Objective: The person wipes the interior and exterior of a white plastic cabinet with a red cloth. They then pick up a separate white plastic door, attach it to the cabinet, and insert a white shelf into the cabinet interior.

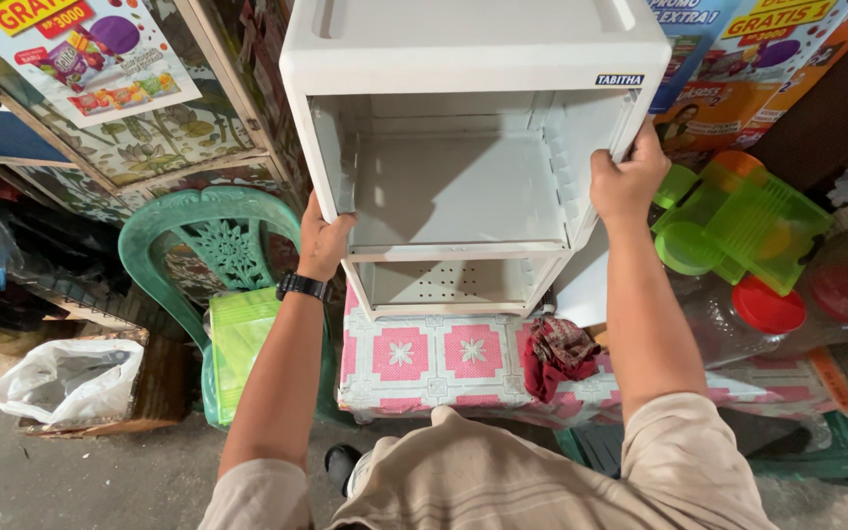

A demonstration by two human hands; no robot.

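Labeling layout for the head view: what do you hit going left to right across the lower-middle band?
White plastic bag → green plastic chair → left hand → white plastic drawer cabinet → right hand → green plastic containers → red lid.

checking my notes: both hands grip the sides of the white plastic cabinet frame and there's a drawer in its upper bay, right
Not quite. The head view shows the left hand and right hand gripping the sides of the white plastic cabinet frame, but its upper bay is empty, with no drawer in it.
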